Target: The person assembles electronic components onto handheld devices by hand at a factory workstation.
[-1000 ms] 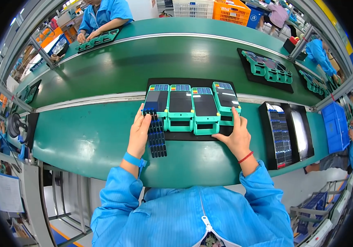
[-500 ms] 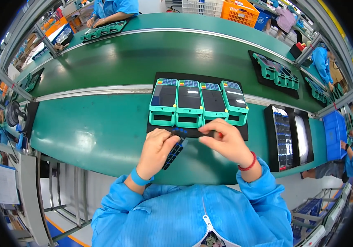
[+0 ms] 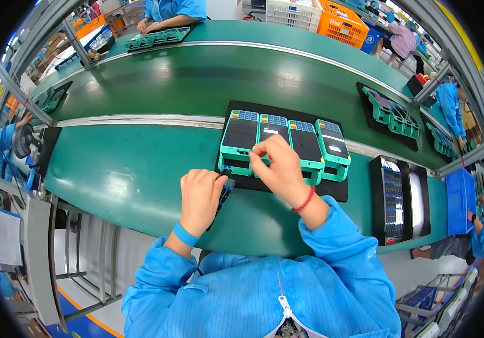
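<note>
My left hand (image 3: 198, 196) is closed round a strip of small black parts with blue edges (image 3: 224, 198), held tilted just above the near bench. With thumb and forefinger pinched together, my right hand (image 3: 280, 169) reaches to the front edge of the leftmost green card payment terminal (image 3: 241, 134). Whatever is in that pinch is too small to make out. Several such terminals lie side by side on a black tray (image 3: 333, 190), each with a dark screen, a keypad and an open green frame at its near end. My right hand partly covers the second terminal (image 3: 272, 128).
A black box of dark parts in rows (image 3: 393, 197) stands right of the tray, beside a blue bin (image 3: 459, 197). Beyond a metal rail runs the green belt (image 3: 163, 84), carrying another loaded tray (image 3: 391, 117). Co-workers in blue sleeves (image 3: 177, 10) sit farther off.
My right hand has moved left and forward to the leftmost terminal, its fingers closing into a pinch. My left hand has shifted slightly left with the strip. The view has turned a little left.
</note>
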`<state>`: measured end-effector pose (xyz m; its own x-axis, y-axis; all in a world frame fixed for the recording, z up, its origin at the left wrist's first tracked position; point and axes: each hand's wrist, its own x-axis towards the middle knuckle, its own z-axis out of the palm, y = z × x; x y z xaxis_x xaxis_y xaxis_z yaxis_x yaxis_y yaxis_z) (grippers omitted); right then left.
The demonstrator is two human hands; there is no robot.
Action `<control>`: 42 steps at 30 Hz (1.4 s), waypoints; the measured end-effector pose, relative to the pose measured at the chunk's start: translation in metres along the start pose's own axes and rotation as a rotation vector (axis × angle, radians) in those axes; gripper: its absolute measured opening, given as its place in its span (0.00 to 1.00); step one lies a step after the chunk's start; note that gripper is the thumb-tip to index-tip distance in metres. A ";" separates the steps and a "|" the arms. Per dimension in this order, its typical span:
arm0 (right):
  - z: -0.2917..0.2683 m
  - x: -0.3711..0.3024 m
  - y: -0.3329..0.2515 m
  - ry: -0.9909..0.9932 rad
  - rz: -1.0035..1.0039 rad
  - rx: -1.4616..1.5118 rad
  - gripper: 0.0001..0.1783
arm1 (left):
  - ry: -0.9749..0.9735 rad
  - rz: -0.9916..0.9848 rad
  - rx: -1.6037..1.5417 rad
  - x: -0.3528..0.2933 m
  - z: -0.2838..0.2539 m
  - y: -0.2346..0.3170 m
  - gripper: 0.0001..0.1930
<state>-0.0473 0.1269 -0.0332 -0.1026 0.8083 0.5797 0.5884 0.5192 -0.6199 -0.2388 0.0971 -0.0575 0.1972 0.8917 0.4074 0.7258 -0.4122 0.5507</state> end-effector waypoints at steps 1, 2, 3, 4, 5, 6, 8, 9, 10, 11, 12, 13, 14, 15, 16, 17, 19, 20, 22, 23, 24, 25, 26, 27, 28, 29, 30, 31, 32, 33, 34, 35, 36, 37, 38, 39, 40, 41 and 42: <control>0.011 0.002 0.004 0.025 -0.025 -0.036 0.05 | 0.003 0.002 0.001 0.001 0.000 0.000 0.07; 0.020 0.005 0.004 0.043 -0.016 -0.073 0.05 | 0.051 0.095 0.038 0.003 0.001 -0.002 0.06; 0.024 0.004 0.009 0.045 -0.020 -0.071 0.05 | 0.098 0.189 0.074 0.004 0.002 -0.003 0.05; 0.029 0.003 0.012 0.020 -0.009 -0.132 0.05 | 0.042 0.182 0.127 0.004 0.001 -0.004 0.06; 0.032 0.002 0.015 -0.005 0.003 -0.193 0.05 | 0.045 0.181 0.129 0.005 0.000 -0.005 0.06; 0.032 -0.001 0.016 -0.024 0.005 -0.214 0.05 | 0.015 0.208 0.158 0.008 -0.002 -0.003 0.05; 0.033 -0.002 0.013 -0.035 0.006 -0.206 0.05 | -0.015 0.225 0.188 0.011 -0.003 -0.004 0.05; 0.032 -0.003 0.011 -0.041 0.009 -0.201 0.05 | -0.045 0.242 0.178 0.013 -0.002 -0.005 0.05; 0.031 -0.002 0.010 -0.043 0.010 -0.202 0.05 | -0.074 0.262 0.166 0.015 -0.001 -0.006 0.06; 0.028 0.000 0.007 -0.017 0.031 -0.136 0.04 | -0.075 0.261 0.164 0.015 -0.001 -0.007 0.06; 0.026 0.001 0.005 0.008 0.052 -0.069 0.04 | -0.055 0.241 0.155 0.016 -0.003 -0.007 0.06; 0.020 0.003 0.002 0.006 0.052 -0.068 0.04 | -0.033 0.220 0.148 0.016 -0.004 -0.007 0.06; 0.014 0.006 -0.001 -0.060 0.112 0.018 0.04 | -0.033 0.218 0.149 0.016 -0.005 -0.010 0.06; 0.011 0.007 -0.002 -0.127 0.172 0.104 0.04 | -0.021 0.221 0.165 0.015 -0.006 -0.014 0.07; 0.011 0.007 -0.001 -0.127 0.174 0.105 0.04 | -0.013 0.226 0.181 0.013 -0.007 -0.015 0.07; 0.012 0.007 0.002 -0.157 0.169 0.116 0.04 | -0.015 0.226 0.181 0.011 -0.007 -0.014 0.07; 0.016 0.006 0.006 -0.186 0.164 0.127 0.04 | -0.034 0.217 0.165 0.008 -0.007 -0.013 0.07; 0.019 0.005 0.008 -0.185 0.195 0.077 0.04 | -0.040 0.219 0.164 0.008 -0.007 -0.012 0.07; 0.023 0.004 0.012 -0.176 0.224 -0.009 0.05 | -0.042 0.234 0.171 0.008 -0.004 -0.014 0.07; 0.023 0.005 0.012 -0.176 0.223 -0.006 0.05 | -0.042 0.233 0.174 0.008 -0.003 -0.014 0.07; 0.023 0.005 0.012 -0.168 0.236 -0.072 0.05 | -0.055 0.244 0.181 0.009 -0.002 -0.013 0.08; 0.024 0.006 0.012 -0.160 0.250 -0.137 0.05 | -0.069 0.253 0.189 0.009 -0.001 -0.013 0.08; 0.025 0.006 0.011 -0.160 0.249 -0.135 0.05 | -0.073 0.275 0.205 0.011 0.000 -0.013 0.09; 0.026 0.007 0.009 -0.163 0.248 -0.171 0.05 | -0.074 0.274 0.207 0.013 0.001 -0.013 0.09; 0.026 0.007 0.007 -0.166 0.249 -0.207 0.05 | -0.098 0.292 0.240 0.015 0.002 -0.013 0.09; 0.025 0.007 0.007 -0.166 0.250 -0.206 0.05 | -0.122 0.309 0.272 0.017 0.002 -0.013 0.10; 0.023 0.008 0.006 -0.191 0.227 -0.261 0.05 | -0.123 0.309 0.272 0.018 0.001 -0.014 0.10; 0.019 0.009 0.007 -0.216 0.207 -0.317 0.06 | -0.144 0.310 0.288 0.019 0.000 -0.014 0.09; 0.014 0.013 0.008 -0.157 0.206 -0.331 0.07 | -0.164 0.312 0.305 0.019 -0.001 -0.014 0.08; 0.007 0.018 0.012 -0.098 0.205 -0.344 0.08 | -0.167 0.312 0.302 0.020 -0.002 -0.014 0.08; 0.000 0.025 0.016 -0.173 0.254 -0.309 0.13 | -0.179 0.316 0.310 0.020 -0.002 -0.014 0.08; 0.001 0.028 0.016 -0.174 0.253 -0.307 0.13 | -0.191 0.320 0.318 0.020 -0.003 -0.014 0.08; 0.003 0.030 0.015 -0.253 0.239 -0.346 0.15 | -0.191 0.318 0.321 0.019 -0.005 -0.013 0.08; 0.005 0.033 0.015 -0.329 0.225 -0.388 0.17 | -0.200 0.309 0.307 0.019 -0.006 -0.012 0.08; 0.009 0.036 0.017 -0.438 0.301 -0.415 0.21 | -0.210 0.300 0.293 0.019 -0.006 -0.011 0.07; 0.010 0.041 0.018 -0.434 0.300 -0.414 0.21 | -0.209 0.304 0.296 0.018 -0.007 -0.011 0.07; 0.009 0.044 0.018 -0.472 0.334 -0.381 0.20 | -0.177 0.257 0.170 0.015 -0.008 -0.011 0.06; 0.008 0.046 0.018 -0.509 0.368 -0.347 0.20 | -0.146 0.209 0.044 0.013 -0.010 -0.010 0.06; 0.008 0.046 0.020 -0.500 0.324 -0.356 0.18 | -0.129 0.158 -0.123 0.015 -0.012 -0.007 0.08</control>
<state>-0.0467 0.1768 -0.0227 -0.1841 0.9825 0.0282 0.8704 0.1763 -0.4597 -0.2491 0.1112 -0.0469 0.3903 0.8278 0.4031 0.5951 -0.5609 0.5756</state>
